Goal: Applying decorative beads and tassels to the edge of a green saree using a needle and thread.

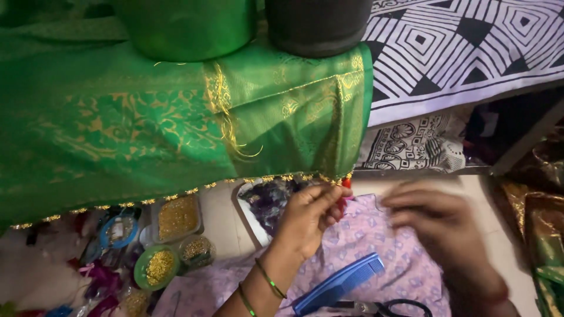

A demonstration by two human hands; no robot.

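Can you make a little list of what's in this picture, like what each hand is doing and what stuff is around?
left hand: pinches the beaded edge of the green cloth
right hand: blurred, just beside it, hold unclear
lap: pink printed cloth
near hands: blue comb, black scissors
left side: small tubs of gold beads

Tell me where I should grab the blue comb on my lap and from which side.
Take the comb by its plain spine, probably from the upper left. It lies slanted on the pink cloth, teeth facing lower right toward the scissors, so the smooth back edge is free. The left hand is nearest.
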